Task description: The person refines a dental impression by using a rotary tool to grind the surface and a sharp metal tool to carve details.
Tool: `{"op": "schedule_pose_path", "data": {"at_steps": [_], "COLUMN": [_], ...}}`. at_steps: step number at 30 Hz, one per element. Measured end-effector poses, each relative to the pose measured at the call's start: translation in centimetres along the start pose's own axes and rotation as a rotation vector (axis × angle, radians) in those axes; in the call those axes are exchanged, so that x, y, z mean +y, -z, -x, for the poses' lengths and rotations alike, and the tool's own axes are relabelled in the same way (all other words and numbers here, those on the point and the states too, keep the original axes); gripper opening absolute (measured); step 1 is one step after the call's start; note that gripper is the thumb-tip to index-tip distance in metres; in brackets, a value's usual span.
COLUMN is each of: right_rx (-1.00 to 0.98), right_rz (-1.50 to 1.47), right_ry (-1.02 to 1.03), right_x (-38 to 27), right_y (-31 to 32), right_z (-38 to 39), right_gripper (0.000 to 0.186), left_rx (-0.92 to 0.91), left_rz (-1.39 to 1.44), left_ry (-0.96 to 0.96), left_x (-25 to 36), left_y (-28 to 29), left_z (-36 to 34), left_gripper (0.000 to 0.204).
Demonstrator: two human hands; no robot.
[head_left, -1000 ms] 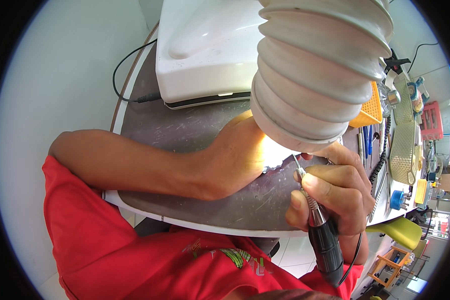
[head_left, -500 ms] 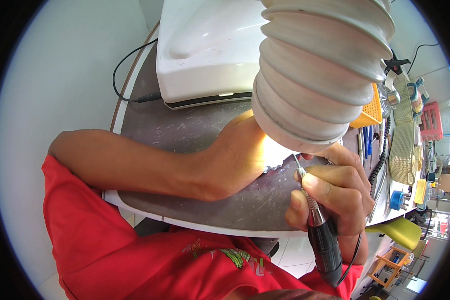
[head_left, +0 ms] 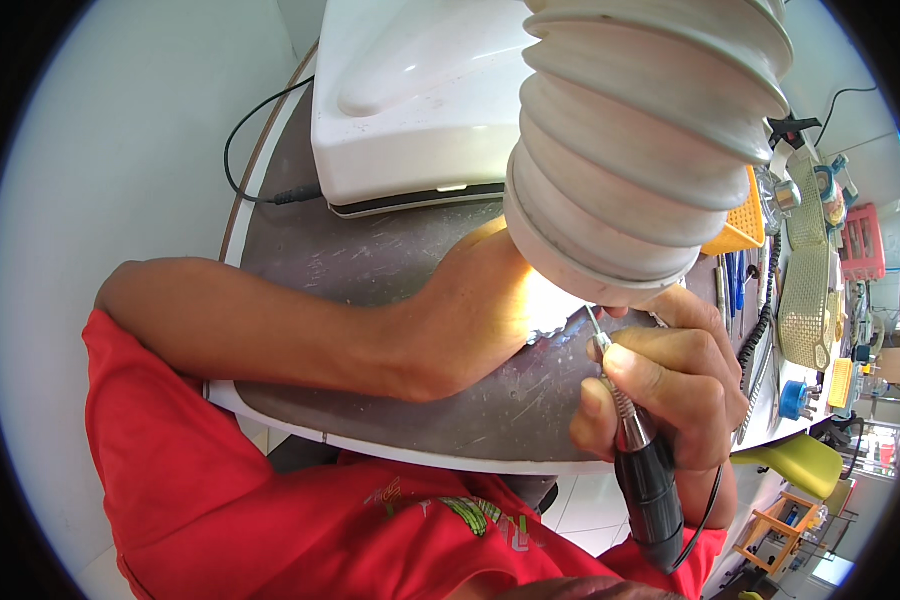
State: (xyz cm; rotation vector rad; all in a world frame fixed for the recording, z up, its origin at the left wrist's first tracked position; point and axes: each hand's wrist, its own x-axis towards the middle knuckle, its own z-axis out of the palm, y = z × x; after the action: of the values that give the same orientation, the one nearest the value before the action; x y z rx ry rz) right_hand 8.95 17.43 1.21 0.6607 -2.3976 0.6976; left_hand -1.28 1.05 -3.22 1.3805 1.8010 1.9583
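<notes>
My left hand [head_left: 475, 300] rests over the grey worktop under the end of a white corrugated hose [head_left: 630, 160]; bright light and the hose hide its fingers, and a small pale piece [head_left: 548, 328] shows at them, too glaring to make out. My right hand [head_left: 675, 385] grips a black and silver rotary handpiece [head_left: 648, 500], its thin tip pointing up into the lit spot beside my left hand. A cord runs down from the handpiece.
A white machine housing [head_left: 405, 140] with a black cable stands at the back. To the right are an orange basket [head_left: 730, 225], slim tools [head_left: 735, 285], a mesh tray [head_left: 805, 305], a pink basket [head_left: 863, 243], a blue-capped item [head_left: 795, 398] and a yellow-green chair [head_left: 800, 460].
</notes>
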Motion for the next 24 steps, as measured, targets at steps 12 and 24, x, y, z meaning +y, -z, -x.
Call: {"op": "schedule_pose_path", "data": {"at_steps": [12,24], "right_rx": [0.003,-0.008], "right_rz": [-0.033,-0.03], "right_ry": [0.048,-0.024], "right_x": [0.2,-0.3], "right_y": [0.3,0.3], "right_z": [0.1,0.0], "right_gripper": [0.029,0.028], "left_rx": [-0.199,-0.219], "left_rz": [0.01,0.287], "left_ry": [0.102,0.35], "left_x": [-0.1,-0.3], "left_y": [1.5,1.5], "left_z": [0.2,0.6], "left_gripper": [0.032,0.032]}}
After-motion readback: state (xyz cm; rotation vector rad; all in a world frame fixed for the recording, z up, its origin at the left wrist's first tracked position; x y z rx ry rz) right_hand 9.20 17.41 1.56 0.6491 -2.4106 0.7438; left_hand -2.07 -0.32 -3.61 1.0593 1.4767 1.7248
